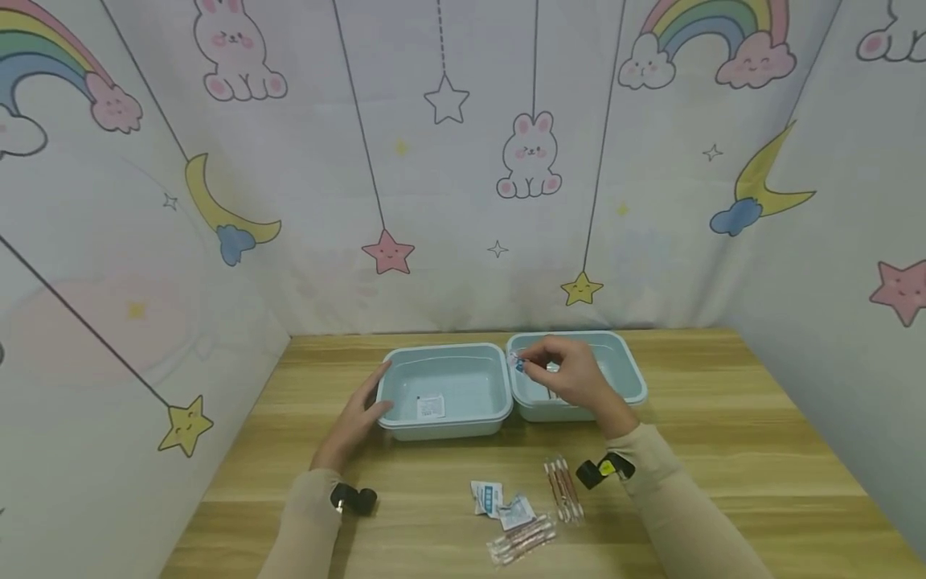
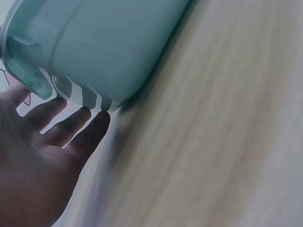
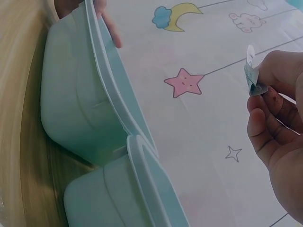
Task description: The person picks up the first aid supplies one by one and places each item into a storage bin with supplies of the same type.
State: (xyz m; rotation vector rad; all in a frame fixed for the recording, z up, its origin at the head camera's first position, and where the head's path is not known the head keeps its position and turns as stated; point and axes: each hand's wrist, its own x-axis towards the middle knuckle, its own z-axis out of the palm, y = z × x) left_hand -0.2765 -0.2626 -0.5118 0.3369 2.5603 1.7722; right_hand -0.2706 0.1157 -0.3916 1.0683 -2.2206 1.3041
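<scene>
Currently, right hand (image 1: 575, 376) pinches small printed sachet (image 1: 517, 362) above left end of right tub (image 1: 613, 363); left hand (image 1: 354, 420) holds left tub (image 1: 463, 378) by left end. Sachet probably light, soft, slightly slick; best taken by flat edge, thumb against fingertip.

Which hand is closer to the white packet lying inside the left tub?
The left hand: it grips the left tub, just left of the white packet. The right hand is farther, over the right tub, pinching a small item.
</scene>
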